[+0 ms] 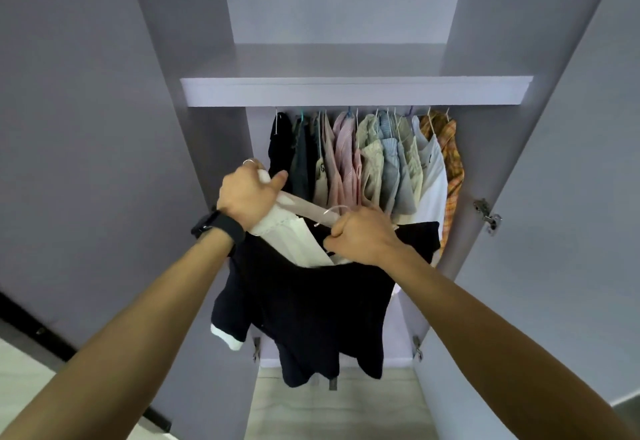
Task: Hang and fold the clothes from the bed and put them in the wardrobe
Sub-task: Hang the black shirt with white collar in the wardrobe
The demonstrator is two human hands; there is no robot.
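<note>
A: What does each grip have?

B: The left grip (247,193) is clenched round one end of a pale hanger (304,209), thumb out along it. The right grip (363,237) pinches the hanger's other part just below its metal hook, with dark cloth bunched under the fingers.

A: And the garment?

B: A dark shirt (311,301) hangs from both grips. Its body droops between the forearms, and a sleeve with a white cuff (225,335) falls at the lower left. A white cloth (298,245) shows at its neck, between the two grips. I cannot tell whether that is a lining or a separate piece.

A: Where is it relative to the wardrobe (207,128)?

B: In front of the open middle, below the shelf (356,91), and not on the rail. The left grip is near the left end of the hung row (363,162).

A: What is in that row?

B: A dark piece (280,148) is at the left end. Next come pink stripes, beige, pale blue and white, and an orange plaid (453,169) is at the right end.

A: Anything else?

B: A black watch (218,226) is on the left wrist and a ring (248,161) on a left finger. A hinge (488,216) sits on the right door. Pale floor (332,412) lies below the shirt.
</note>
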